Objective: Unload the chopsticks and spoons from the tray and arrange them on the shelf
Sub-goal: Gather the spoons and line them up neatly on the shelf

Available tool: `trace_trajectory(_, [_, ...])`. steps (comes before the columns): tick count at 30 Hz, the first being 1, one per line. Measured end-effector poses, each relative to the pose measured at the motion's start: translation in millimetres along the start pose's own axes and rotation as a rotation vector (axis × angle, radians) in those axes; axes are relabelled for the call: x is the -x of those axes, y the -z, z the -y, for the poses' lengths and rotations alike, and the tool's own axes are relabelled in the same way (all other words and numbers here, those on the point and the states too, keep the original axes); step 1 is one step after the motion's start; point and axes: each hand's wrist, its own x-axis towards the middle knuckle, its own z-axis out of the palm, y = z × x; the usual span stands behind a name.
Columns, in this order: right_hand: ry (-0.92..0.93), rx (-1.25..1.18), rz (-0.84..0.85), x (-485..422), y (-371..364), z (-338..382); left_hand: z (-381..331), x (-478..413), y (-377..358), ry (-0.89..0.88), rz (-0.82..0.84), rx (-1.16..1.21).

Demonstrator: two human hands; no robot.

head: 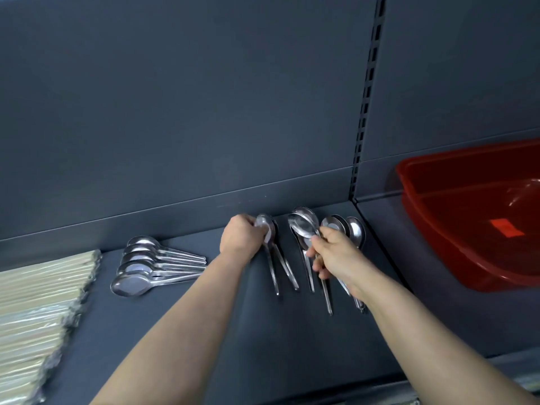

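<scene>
Spoons and chopsticks, nearly all laid out already. Dark grey metal shelf (181,331) spread across the view, backed by a slotted grey panel. Translucent red plastic tray (467,229) parked at the right on the adjoining shelf section, apparently emptied, though its far end was cut off. Pale chopsticks in a wide row (43,302) along the left edge. Fanned stack of shiny steel spoons (152,266) just beside them, bowls left, handles right. Upright-lying steel spoons near the back wall (304,229), bowls touching or nearly touching the panel, handles splayed toward the viewer.

Risk, judged from here: smooth nested spoons sliding apart if nudged sideways, handles crossing and spoiling the row; a bundle slipping from a loose hold and scattering.

Left hand (242,238) reached forward, forearm angled up from below, grip curled closed over the bowl of a small spoon pair (267,229). Right hand (336,255) extended likewise, wrist turned inward, grip pinching several spoon handles together below their bowls.
</scene>
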Motion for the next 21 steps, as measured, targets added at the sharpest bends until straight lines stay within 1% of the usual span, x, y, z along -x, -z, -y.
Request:
trace_trajectory(2, [-0.010, -0.089, -0.008, 3, -2, 4, 2, 0, 0, 0.009, 0.010, 0.089])
trace_trajectory(5, [-0.006, -0.163, 0.004, 2, -8, 7, 1, 8, 7, 0.001, 0.049, 0.333])
trace_trajectory(6, [-0.004, -0.159, 0.016, 2, -12, 8, 0, 14, 9, -0.010, 0.085, 0.412])
trace_trajectory(8, [0.002, -0.072, 0.045, 3, -20, 9, -3, 25, 12, -0.047, 0.156, 0.511])
trace_trajectory(10, [-0.010, -0.066, 0.096, 6, -30, 13, -2, 32, 15, -0.075, 0.147, 0.568])
trace_trajectory(12, [-0.014, -0.132, 0.152, 12, -39, 18, 4, 34, 19, -0.064, 0.077, 0.596])
trace_trajectory(15, [0.011, -0.120, 0.169, 20, -49, 23, 17, 36, 30, -0.043, 0.025, 0.616])
trace_trajectory(18, [0.044, -0.009, 0.260, 26, -64, 28, 32, 41, 45, -0.025, 0.024, 0.628])
trace_trajectory(21, [0.061, 0.134, 0.370, 31, -86, 32, 54, 45, 63, -0.058, 0.027, 0.506])
